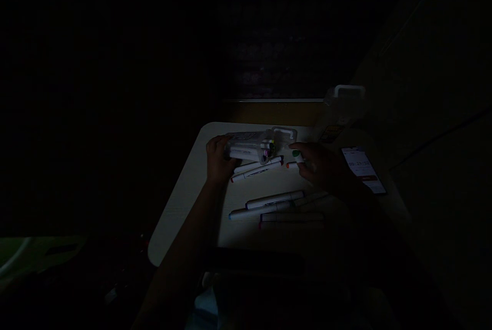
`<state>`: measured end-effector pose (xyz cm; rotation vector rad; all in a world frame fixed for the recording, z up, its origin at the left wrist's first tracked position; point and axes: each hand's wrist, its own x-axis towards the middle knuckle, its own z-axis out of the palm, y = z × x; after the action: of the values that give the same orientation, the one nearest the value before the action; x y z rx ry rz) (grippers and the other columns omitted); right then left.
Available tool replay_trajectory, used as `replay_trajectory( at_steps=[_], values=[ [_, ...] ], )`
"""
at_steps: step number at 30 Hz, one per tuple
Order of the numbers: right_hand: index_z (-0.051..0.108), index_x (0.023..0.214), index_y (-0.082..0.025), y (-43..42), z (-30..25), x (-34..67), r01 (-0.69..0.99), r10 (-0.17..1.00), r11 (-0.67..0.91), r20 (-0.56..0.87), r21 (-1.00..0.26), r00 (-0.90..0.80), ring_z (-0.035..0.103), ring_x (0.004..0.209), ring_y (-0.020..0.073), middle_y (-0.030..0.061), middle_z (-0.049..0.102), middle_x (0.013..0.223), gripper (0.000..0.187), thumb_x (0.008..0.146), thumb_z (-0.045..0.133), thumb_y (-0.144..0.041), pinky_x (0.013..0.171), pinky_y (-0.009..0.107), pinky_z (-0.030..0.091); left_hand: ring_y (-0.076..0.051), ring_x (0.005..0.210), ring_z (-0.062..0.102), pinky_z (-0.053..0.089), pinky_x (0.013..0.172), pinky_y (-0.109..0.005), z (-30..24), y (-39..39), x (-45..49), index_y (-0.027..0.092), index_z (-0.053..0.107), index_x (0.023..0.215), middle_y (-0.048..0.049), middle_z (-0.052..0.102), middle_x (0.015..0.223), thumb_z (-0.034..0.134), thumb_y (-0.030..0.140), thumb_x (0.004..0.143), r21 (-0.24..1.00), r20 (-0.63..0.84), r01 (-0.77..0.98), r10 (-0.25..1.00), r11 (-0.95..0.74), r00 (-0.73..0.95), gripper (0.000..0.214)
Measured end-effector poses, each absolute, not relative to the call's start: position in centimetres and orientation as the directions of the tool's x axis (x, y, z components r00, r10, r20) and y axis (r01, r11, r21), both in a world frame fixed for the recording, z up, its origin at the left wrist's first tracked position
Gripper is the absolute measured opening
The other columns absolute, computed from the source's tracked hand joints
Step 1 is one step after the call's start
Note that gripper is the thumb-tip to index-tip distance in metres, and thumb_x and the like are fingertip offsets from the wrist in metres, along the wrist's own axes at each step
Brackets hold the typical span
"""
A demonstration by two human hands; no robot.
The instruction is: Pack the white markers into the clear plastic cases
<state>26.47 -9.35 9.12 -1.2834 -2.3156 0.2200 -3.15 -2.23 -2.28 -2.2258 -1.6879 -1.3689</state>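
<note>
The scene is very dark. A clear plastic marker case [251, 146] lies on its side on a small white table [184, 202], with several markers inside. My left hand [217, 161] grips the case's left end. My right hand [321, 166] holds a white marker with a green cap [296, 155] near the case's open mouth. Two markers [257, 168] lie just below the case. Several more markers [274, 208] lie loose nearer to me.
A lit phone [363, 168] lies at the table's right side. A clear container with a white handle [348, 97] stands at the far right. Everything beyond the table is too dark to make out.
</note>
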Motion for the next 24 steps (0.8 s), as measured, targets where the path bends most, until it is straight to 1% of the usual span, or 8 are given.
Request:
replay_trajectory(
  at_steps=[4, 6, 8, 11, 16, 20, 24],
  values=[
    [0.060, 0.119, -0.020, -9.6, 9.6, 26.8, 0.753, 0.826, 0.546, 0.387, -0.367, -0.410, 0.062, 0.102, 0.0224, 0.0091, 0.067, 0.111, 0.037, 0.083, 0.052, -0.019, 0.089, 0.037, 0.050, -0.029, 0.119, 0.045, 0.039, 0.103, -0.045, -2.3, -2.2, -3.2, 0.022, 0.053, 0.123, -0.0103, 0.051, 0.122, 0.067, 0.029, 0.064, 0.445, 0.663, 0.787, 0.748, -0.427, 0.031, 0.061],
    [0.061, 0.117, -0.020, -9.6, 9.7, 26.9, 0.744, 0.822, 0.546, 0.419, -0.386, -0.386, 0.064, 0.098, 0.0214, 0.0084, 0.068, 0.110, 0.035, 0.083, 0.053, -0.020, 0.087, 0.037, 0.052, -0.029, 0.119, 0.045, 0.040, 0.103, -0.045, -2.4, -2.1, -3.2, 0.023, 0.052, 0.123, -0.0105, 0.050, 0.123, 0.067, 0.029, 0.064, 0.447, 0.667, 0.780, 0.744, -0.438, 0.035, 0.062],
    [0.061, 0.116, -0.021, -9.7, 9.7, 27.1, 0.720, 0.804, 0.558, 0.483, -0.412, -0.346, 0.065, 0.092, 0.0191, 0.0070, 0.068, 0.106, 0.033, 0.083, 0.054, -0.023, 0.083, 0.035, 0.053, -0.029, 0.119, 0.045, 0.040, 0.103, -0.045, -2.4, -2.1, -3.2, 0.022, 0.052, 0.123, -0.0107, 0.050, 0.123, 0.067, 0.029, 0.063, 0.448, 0.660, 0.784, 0.751, -0.431, 0.035, 0.062],
    [0.060, 0.114, -0.023, -9.8, 10.0, 27.4, 0.706, 0.755, 0.575, 0.601, -0.413, -0.263, 0.065, 0.083, 0.0160, 0.0046, 0.068, 0.100, 0.031, 0.083, 0.057, -0.026, 0.077, 0.031, 0.054, -0.029, 0.119, 0.045, 0.039, 0.103, -0.045, -2.3, -2.1, -3.2, 0.022, 0.052, 0.123, -0.0107, 0.051, 0.123, 0.067, 0.030, 0.063, 0.447, 0.657, 0.786, 0.753, -0.428, 0.037, 0.063],
    [0.061, 0.104, -0.022, -10.1, 10.8, 27.4, 0.722, 0.655, 0.568, 0.748, -0.395, -0.106, 0.065, 0.073, 0.0150, 0.0046, 0.068, 0.090, 0.021, 0.083, 0.058, -0.027, 0.070, 0.029, 0.054, -0.029, 0.117, 0.046, 0.040, 0.101, -0.044, -2.2, -2.1, -3.2, 0.021, 0.053, 0.122, -0.0109, 0.052, 0.121, 0.066, 0.030, 0.064, 0.433, 0.688, 0.771, 0.724, -0.467, 0.052, 0.060],
    [0.060, 0.102, -0.022, -10.4, 10.9, 27.1, 0.696, 0.599, 0.595, 0.799, -0.403, -0.049, 0.064, 0.073, 0.0140, 0.0034, 0.068, 0.089, 0.019, 0.083, 0.060, -0.025, 0.068, 0.028, 0.054, -0.029, 0.118, 0.046, 0.040, 0.101, -0.044, -2.2, -2.2, -3.1, 0.020, 0.053, 0.122, -0.0114, 0.051, 0.122, 0.065, 0.031, 0.065, 0.429, 0.691, 0.777, 0.721, -0.461, 0.046, 0.060],
    [0.060, 0.101, -0.023, -10.4, 10.4, 26.7, 0.712, 0.622, 0.562, 0.782, -0.421, -0.028, 0.064, 0.082, 0.0157, 0.0038, 0.067, 0.094, 0.019, 0.082, 0.062, -0.026, 0.073, 0.030, 0.055, -0.030, 0.119, 0.045, 0.038, 0.103, -0.046, -2.1, -2.2, -3.1, 0.022, 0.052, 0.123, -0.0112, 0.051, 0.122, 0.065, 0.030, 0.064, 0.454, 0.652, 0.782, 0.758, -0.428, 0.036, 0.061]
  ],
)
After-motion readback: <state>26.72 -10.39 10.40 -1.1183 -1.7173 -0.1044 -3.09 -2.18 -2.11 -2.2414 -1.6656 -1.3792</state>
